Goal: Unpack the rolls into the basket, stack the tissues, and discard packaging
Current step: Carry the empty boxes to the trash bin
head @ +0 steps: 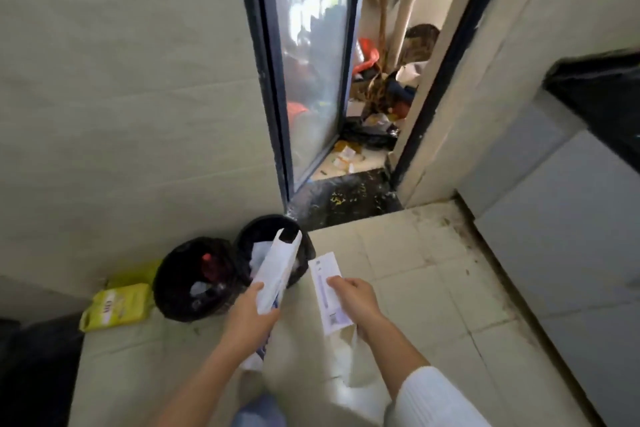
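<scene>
My left hand [250,314] grips a white plastic wrapper with blue print [278,269]; its upper end reaches over the rim of a black-lined bin [305,246]. My right hand [354,300] holds a second flat white wrapper with a printed label [325,288], just right of that bin and above the tiled floor. More crumpled white plastic [349,360] hangs below my right hand. The bin has white scraps inside. No rolls, basket or tissues are in view.
A second black-lined bin [180,274] stands left of the first, against the wall. A yellow packet [116,305] lies beside it. A glass door [308,62] stands ahead with clutter on the floor behind it. Grey cabinets [561,218] run along the right.
</scene>
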`<state>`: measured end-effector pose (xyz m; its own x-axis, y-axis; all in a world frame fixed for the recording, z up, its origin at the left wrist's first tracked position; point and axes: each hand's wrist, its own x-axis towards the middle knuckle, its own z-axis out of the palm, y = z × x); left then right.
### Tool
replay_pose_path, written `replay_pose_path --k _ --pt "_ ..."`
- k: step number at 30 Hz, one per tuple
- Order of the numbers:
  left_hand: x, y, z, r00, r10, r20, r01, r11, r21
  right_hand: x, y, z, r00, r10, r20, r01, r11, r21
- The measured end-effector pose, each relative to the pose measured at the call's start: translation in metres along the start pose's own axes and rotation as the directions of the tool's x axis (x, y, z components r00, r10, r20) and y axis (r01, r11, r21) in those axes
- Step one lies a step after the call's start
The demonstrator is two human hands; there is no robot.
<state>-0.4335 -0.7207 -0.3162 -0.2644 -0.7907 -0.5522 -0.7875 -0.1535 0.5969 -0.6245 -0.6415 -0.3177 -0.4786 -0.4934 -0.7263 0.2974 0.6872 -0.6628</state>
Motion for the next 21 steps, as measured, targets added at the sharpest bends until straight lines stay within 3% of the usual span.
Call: replay_pose_path --k 4,8,16,21 --pt "0.043 -0.049 -0.041 0.993 -0.116 0.006 0.116 0.993 -0.019 0.017 -0.01 0.081 0.992 0.111 0.062 -0.108 0.993 -0.049" --pt "0.106 -0.072 -0.045 0.992 -0.117 0.046 0.119 0.992 -0.051 0.072 -0.015 0.128 0.986 0.153 0.068 -0.145 0.984 -0.104" --pt "0.269 -0.137 0.027 0.986 -0.061 0.153 0.097 0.967 -0.236 0.249 0.04 0.194 0.99 0.137 -0.043 -0.14 0.986 -0.093" --pt "0.351 -0.172 0.068 0.968 -0.127 0.217 0.194 0.927 -0.322 0.336 0.074 0.217 0.976 0.218 0.019 -0.218 0.976 -0.009"
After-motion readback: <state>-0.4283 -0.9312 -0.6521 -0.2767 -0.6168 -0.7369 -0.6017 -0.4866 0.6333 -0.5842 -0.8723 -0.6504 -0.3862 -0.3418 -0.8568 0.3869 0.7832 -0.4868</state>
